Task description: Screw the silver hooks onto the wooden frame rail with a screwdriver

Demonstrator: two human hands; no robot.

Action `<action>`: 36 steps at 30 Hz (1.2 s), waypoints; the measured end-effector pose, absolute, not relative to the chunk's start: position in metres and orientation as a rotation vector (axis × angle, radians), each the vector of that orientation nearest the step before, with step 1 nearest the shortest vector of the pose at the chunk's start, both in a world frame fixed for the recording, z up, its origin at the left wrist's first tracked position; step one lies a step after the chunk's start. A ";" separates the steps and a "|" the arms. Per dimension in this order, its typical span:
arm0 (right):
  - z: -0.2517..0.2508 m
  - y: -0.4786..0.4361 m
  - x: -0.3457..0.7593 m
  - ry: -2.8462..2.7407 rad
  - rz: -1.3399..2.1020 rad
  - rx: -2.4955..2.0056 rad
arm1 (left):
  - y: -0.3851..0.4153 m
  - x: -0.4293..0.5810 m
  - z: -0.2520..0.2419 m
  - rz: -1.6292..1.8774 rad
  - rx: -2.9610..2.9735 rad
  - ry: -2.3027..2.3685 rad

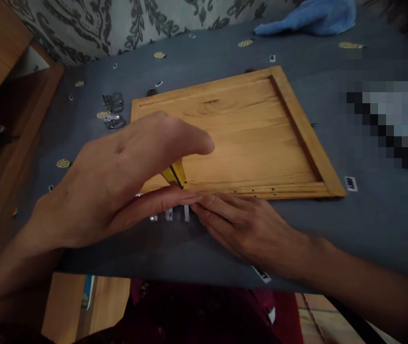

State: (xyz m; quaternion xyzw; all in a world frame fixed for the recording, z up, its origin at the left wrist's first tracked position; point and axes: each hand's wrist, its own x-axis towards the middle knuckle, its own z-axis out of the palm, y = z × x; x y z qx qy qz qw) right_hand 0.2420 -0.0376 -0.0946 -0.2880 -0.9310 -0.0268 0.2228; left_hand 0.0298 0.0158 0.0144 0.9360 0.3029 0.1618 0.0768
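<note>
A wooden framed panel (236, 129) lies on the table, with several small holes along its near rail. My left hand (117, 172) is over the panel's near left part, curled around a yellow tool (175, 173) with a dark stripe and a dark, narrow tip. Most of that tool is hidden behind my fingers. At the near rail, my right hand (243, 224) has its fingers pressed together, their tips touching my left hand's lower finger. What they pinch, if anything, cannot be made out. Small silver metal strips (186, 212) show just below the meeting fingertips.
Shiny metal pieces (112, 112) lie in a heap left of the panel. A blue cloth (311, 18) rests at the back of the patterned grey table cover (204, 248). At far right is a blurred-out object (397, 119). A wooden cabinet (13, 110) stands at left.
</note>
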 end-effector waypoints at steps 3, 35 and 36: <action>-0.094 -0.038 0.242 -2.580 -0.067 -0.792 | 0.015 0.033 0.013 0.535 2.821 0.837; -0.096 -0.039 0.241 -2.571 -0.078 -0.810 | 0.017 0.034 0.007 0.510 2.867 0.722; -0.095 -0.039 0.242 -2.574 -0.082 -0.815 | 0.018 0.034 0.006 0.526 2.866 0.726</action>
